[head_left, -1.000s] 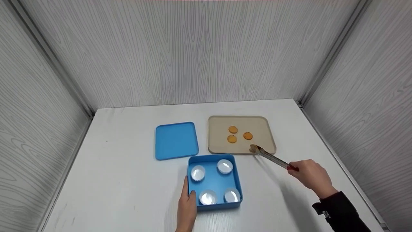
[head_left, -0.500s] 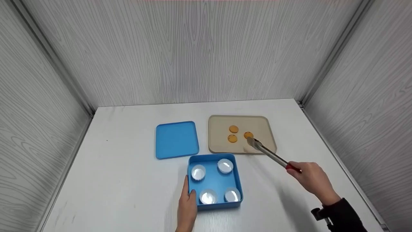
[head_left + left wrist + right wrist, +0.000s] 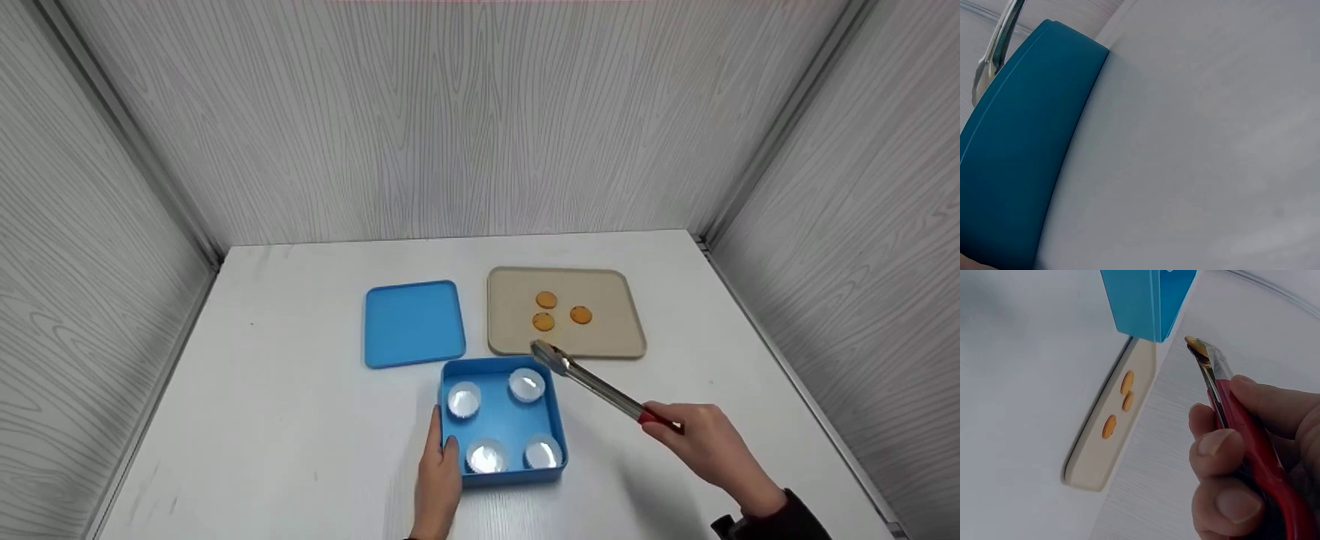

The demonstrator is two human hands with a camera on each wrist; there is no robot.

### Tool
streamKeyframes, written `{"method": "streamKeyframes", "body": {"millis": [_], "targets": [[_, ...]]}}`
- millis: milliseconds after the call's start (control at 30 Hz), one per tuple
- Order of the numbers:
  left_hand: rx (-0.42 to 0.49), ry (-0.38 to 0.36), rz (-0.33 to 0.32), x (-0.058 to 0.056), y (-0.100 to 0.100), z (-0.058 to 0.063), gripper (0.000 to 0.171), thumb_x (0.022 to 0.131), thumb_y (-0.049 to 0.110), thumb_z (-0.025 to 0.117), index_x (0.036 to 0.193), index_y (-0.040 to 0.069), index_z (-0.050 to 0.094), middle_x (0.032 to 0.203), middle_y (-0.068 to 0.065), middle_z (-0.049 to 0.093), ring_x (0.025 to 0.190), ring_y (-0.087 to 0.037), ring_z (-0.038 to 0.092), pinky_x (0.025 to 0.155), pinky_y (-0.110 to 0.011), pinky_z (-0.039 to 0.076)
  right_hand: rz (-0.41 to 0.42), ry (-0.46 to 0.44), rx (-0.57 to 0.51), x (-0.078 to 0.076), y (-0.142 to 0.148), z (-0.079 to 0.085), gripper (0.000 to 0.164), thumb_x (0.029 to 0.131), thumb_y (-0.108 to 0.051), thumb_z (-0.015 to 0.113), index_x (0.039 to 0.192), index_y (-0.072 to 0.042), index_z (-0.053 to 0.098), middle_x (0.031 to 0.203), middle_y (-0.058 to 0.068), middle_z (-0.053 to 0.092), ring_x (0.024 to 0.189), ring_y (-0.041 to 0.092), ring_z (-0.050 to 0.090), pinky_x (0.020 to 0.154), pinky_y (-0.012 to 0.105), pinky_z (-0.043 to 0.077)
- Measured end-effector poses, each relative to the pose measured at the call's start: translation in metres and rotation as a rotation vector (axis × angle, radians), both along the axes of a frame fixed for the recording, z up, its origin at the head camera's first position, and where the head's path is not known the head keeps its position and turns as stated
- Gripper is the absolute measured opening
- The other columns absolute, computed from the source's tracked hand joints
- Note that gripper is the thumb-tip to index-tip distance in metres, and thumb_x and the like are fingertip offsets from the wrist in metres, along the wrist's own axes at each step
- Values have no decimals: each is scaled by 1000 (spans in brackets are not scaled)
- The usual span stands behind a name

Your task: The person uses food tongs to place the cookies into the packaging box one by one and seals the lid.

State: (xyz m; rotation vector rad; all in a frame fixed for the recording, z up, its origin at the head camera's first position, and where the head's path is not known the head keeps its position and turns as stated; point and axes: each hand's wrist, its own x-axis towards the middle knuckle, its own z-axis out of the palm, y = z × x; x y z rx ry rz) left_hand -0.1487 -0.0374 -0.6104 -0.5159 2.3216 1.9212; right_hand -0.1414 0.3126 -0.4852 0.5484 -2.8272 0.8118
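My left hand [image 3: 438, 484] grips the near left corner of a blue square box [image 3: 499, 420], its thumb at the rim. Inside the box stand several white paper baking cups [image 3: 464, 400], near its corners. My right hand [image 3: 709, 450] holds metal tongs [image 3: 600, 386] by their red handles [image 3: 1252, 444]. In the right wrist view, a golden cookie [image 3: 1197, 345] sits between the tong tips. The head view has those tips over the gap between the box's far edge and a beige tray [image 3: 615, 330]. Three cookies [image 3: 581, 315] lie on this tray.
A flat blue square lid or tray [image 3: 415, 325] lies on the white table [image 3: 300, 420], behind and left of the box. Grey wood-patterned panels [image 3: 465, 120] enclose the table at the back and both sides.
The tongs first lift from the beige tray's near edge, then swing left and toward the box, carrying a cookie. My left hand stays at the box, which keeps its place.
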Motion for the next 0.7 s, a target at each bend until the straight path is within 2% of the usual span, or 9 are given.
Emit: {"method": "streamKeyframes", "body": {"millis": [133,233,433,700], "targets": [[-7,5,-4,0,0,-1,61,110,27,40,165,15,17,171,-8,18,157,-32,15,126,-54,19,44,-33,10,4,-6,-3,8,93,-15,75,97,-22,76,76,-17,62,58,-5,37,50,17,32],[-14,4,-6,0,-1,-2,61,111,29,40,165,15,17,171,-9,18,157,-33,16,126,-54,19,59,-37,26,5,-11,-6,16,94,-14,75,88,-28,70,72,-20,56,58,-5,36,50,16,30],[-23,9,-16,0,-2,-2,60,112,34,37,165,14,17,171,-10,18,157,-34,16,126,-55,18,59,-16,69,7,-19,-10,19,92,-12,76,82,-26,68,70,-22,52,59,-4,38,51,17,31],[-36,48,-16,3,-2,-3,60,112,34,36,165,12,19,170,-10,20,156,-33,18,125,-55,20,25,-75,133,5,-29,-10,16,93,-15,76,83,-26,69,70,-20,55,61,-1,44,54,19,37]]}}
